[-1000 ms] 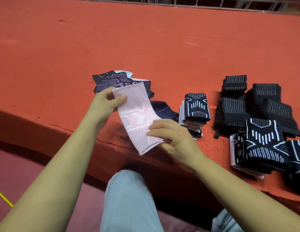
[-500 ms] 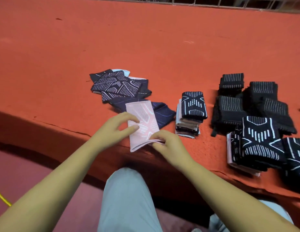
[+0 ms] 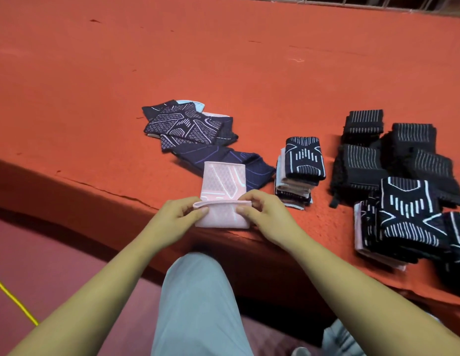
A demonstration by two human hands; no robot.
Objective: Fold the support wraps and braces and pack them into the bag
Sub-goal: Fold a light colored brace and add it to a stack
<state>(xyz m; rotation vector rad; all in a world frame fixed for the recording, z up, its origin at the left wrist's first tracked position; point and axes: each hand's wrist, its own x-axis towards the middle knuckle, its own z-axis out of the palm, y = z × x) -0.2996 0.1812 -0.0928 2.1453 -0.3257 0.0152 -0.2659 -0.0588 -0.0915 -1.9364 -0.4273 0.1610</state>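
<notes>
Two hands worked one pink wrap (image 3: 222, 179) at the near edge of the orange surface (image 3: 223, 60) in the head view. The left hand (image 3: 176, 215) and the right hand (image 3: 266, 214) each pinched its near end, turned up over the rest. The fold looked half made; next, the flap would need laying flat and square. Unfolded dark wraps (image 3: 185, 124) lay just behind, folded stacks (image 3: 302, 163) to the right. No bag showed, and the frame cut off the rightmost pile.
</notes>
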